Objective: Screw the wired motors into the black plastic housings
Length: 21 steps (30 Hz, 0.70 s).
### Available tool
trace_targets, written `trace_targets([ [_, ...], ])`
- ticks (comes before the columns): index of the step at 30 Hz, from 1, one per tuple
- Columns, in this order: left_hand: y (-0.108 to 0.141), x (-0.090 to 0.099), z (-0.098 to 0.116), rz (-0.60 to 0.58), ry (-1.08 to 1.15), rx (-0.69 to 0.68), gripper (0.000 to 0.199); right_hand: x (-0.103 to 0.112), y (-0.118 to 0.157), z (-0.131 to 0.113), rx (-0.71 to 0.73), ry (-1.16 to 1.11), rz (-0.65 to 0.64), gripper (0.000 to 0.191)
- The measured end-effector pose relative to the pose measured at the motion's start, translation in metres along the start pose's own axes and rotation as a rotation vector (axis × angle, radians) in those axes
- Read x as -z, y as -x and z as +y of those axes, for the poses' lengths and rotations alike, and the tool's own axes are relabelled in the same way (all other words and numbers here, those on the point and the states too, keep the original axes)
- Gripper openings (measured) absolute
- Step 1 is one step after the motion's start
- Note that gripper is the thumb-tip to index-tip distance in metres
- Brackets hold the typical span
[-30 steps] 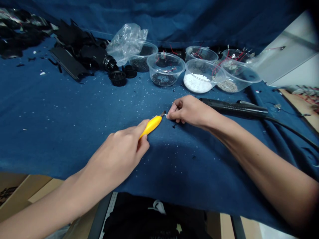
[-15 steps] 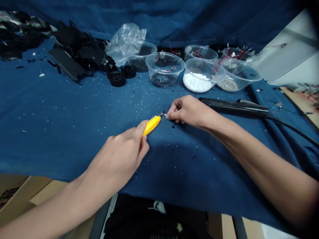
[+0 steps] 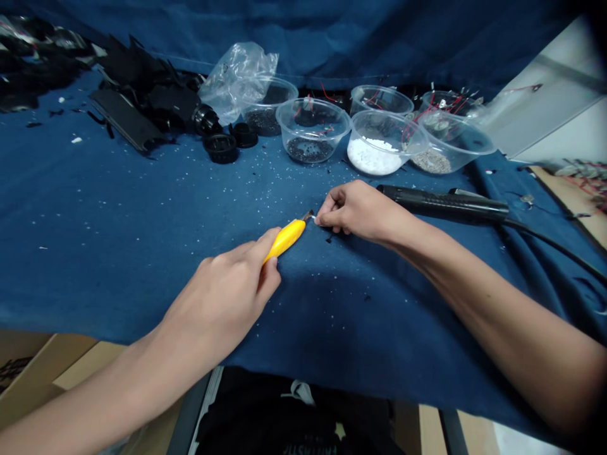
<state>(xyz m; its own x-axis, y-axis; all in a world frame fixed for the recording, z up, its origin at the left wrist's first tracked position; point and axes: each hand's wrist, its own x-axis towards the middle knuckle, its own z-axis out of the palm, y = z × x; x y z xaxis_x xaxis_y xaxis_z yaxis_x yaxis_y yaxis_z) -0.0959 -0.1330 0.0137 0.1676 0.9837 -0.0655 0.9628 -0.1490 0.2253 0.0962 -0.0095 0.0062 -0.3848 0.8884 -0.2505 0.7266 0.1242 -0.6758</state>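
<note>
My left hand (image 3: 232, 278) is wrapped round a yellow utility knife (image 3: 286, 241), whose short dark metal tip points up and right. That tip meets a tiny dark and white piece (image 3: 313, 217) just above the cloth, too small to make out well. My right hand (image 3: 348, 207) pinches the white end of this piece between thumb and forefinger, its other fingers curled in. A little black scrap (image 3: 329, 239) lies on the cloth under the right hand. Just behind that hand rests a black hand tool with a cord (image 3: 446, 205).
Clear tubs stand along the back, one with white bits (image 3: 374, 158), another with black bits (image 3: 310, 150), others with grains and red wires. Black plastic parts (image 3: 137, 107) and a clear bag (image 3: 232, 82) lie at the back left. White specks dot the blue cloth (image 3: 118, 253).
My left hand has slipped slightly back and left along the knife's handle. The right hand keeps its pinch, almost still.
</note>
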Motion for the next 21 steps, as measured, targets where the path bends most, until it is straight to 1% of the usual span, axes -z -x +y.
trace_targets([
  [21, -0.0006, 0.0002, 0.0001, -0.018, 0.016, 0.013, 0.048, -0.0005, -0.0005, 0.0009, 0.009, 0.008, 0.002, 0.005],
])
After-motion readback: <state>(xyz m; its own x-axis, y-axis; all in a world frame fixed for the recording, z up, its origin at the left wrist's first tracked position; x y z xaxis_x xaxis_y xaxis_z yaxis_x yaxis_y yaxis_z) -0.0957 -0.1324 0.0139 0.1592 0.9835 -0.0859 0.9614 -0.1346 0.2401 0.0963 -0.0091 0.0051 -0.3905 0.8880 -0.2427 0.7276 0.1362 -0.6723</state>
